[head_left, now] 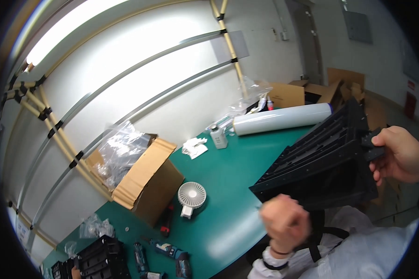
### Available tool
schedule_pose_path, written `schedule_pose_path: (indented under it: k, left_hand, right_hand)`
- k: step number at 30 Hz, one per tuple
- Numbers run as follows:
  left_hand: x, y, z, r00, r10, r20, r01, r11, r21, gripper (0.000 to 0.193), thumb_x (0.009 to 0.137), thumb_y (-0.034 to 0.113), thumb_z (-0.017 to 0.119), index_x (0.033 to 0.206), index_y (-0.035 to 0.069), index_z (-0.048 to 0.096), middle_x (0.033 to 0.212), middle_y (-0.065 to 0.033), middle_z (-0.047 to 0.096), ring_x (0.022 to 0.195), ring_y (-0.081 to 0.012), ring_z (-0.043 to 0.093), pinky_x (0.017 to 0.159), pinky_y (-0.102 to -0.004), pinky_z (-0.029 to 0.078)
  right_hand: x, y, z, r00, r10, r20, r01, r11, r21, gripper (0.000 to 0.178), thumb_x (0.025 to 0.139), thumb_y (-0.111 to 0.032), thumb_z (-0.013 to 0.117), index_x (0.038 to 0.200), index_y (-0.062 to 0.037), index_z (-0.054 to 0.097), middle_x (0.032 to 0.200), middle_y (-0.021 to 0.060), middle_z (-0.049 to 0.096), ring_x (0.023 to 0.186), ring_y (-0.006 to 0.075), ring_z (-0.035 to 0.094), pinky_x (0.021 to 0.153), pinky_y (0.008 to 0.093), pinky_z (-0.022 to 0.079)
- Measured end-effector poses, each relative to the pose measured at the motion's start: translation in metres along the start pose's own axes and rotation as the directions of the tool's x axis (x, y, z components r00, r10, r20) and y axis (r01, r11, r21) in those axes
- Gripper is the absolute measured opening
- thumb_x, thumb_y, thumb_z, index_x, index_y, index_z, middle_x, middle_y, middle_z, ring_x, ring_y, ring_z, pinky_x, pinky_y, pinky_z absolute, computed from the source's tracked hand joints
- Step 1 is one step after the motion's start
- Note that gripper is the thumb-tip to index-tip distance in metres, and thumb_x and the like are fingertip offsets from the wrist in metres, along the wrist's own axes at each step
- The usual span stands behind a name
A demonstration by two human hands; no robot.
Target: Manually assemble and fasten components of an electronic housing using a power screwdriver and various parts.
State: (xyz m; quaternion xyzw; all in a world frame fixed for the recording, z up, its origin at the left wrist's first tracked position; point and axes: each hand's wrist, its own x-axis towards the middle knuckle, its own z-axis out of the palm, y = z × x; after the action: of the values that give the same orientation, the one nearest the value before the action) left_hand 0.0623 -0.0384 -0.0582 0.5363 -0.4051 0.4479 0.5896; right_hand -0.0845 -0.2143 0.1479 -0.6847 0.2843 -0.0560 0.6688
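Note:
A large black slotted housing (321,158), with long parallel ribs along its upper side, is held tilted at the right, above the table's near edge. My right hand (400,156) grips a small block at the housing's right end, thumb on top and fingers curled below. By the lower left corner of the housing is my left hand (284,221). Its fingers look bent but are smeared by motion, and I cannot tell whether they touch the housing.
On the green table (233,186) are a white fan (191,197), an open carton (156,183) with plastic bags, cordless drivers (172,251) and black parts (102,260). Farther back lie a white bottle (218,136) and a long white roll (281,119). Cardboard boxes (347,76) stand beyond.

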Motion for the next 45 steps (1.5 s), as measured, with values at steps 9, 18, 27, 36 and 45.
schedule_pose_path:
  k: [9, 18, 27, 36, 45]
  left_hand:
    - [0.022, -0.065, -0.011, 0.867, -0.139, 0.479, 0.052, 0.980, 0.191, 0.033, 0.074, 0.003, 0.069, 0.105, 0.005, 0.059, 0.091, -0.0088, 0.063, 0.082, -0.0277, 0.063, 0.066, -0.0344, 0.052]
    - [0.000, 0.001, -0.051, 0.853, -0.173, 0.493, -0.043, 0.917, 0.396, 0.034, 0.068, 0.007, 0.066, 0.102, 0.009, 0.066, 0.078, -0.0047, 0.059, 0.068, -0.0234, 0.059, 0.054, -0.0336, 0.047]
    - [0.010, 0.018, -0.018, 0.869, -0.142, 0.475, -0.125, 0.864, 0.487, 0.041, 0.066, 0.006, 0.068, 0.107, 0.011, 0.070, 0.073, 0.0006, 0.053, 0.061, -0.0158, 0.051, 0.050, -0.0285, 0.042]
    - [0.029, -0.001, -0.006, 0.699, -0.236, 0.675, -0.355, 0.706, 0.614, 0.037, 0.074, 0.011, 0.062, 0.111, 0.012, 0.069, 0.076, 0.0019, 0.047, 0.066, -0.0119, 0.047, 0.055, -0.0243, 0.036]
    - [0.012, -0.020, 0.033, 0.659, -0.359, 0.661, -0.283, 0.696, 0.660, 0.043, 0.073, 0.008, 0.061, 0.115, 0.011, 0.068, 0.078, 0.0023, 0.046, 0.068, -0.0101, 0.047, 0.056, -0.0231, 0.034]
  right_hand:
    - [-0.020, 0.014, 0.002, 0.998, -0.002, -0.058, 0.007, 0.996, 0.086, 0.022, 0.092, -0.017, 0.049, 0.091, 0.0021, 0.060, 0.083, 0.0162, 0.065, 0.069, 0.0262, 0.065, 0.067, 0.0418, 0.057]
    - [0.004, 0.049, -0.040, 0.986, -0.167, 0.021, 0.163, 0.979, 0.120, 0.021, 0.089, -0.014, 0.047, 0.097, 0.0015, 0.060, 0.088, 0.0116, 0.067, 0.070, 0.0206, 0.066, 0.063, 0.0354, 0.057]
    - [0.089, 0.049, -0.090, 0.918, -0.364, 0.157, 0.323, 0.916, 0.236, 0.019, 0.086, -0.018, 0.050, 0.088, -0.0003, 0.058, 0.082, 0.0069, 0.064, 0.074, 0.0162, 0.062, 0.078, 0.0297, 0.050]
    - [0.236, 0.140, -0.095, 0.876, -0.173, 0.450, -0.047, 0.899, 0.436, 0.027, 0.087, -0.011, 0.047, 0.106, 0.0045, 0.057, 0.102, 0.0126, 0.066, 0.092, 0.0217, 0.066, 0.089, 0.0361, 0.052]
    - [0.328, 0.139, -0.078, 0.794, -0.017, 0.608, -0.229, 0.917, 0.325, 0.031, 0.091, -0.008, 0.046, 0.118, 0.0088, 0.051, 0.112, 0.0161, 0.063, 0.098, 0.0237, 0.065, 0.091, 0.0406, 0.054]
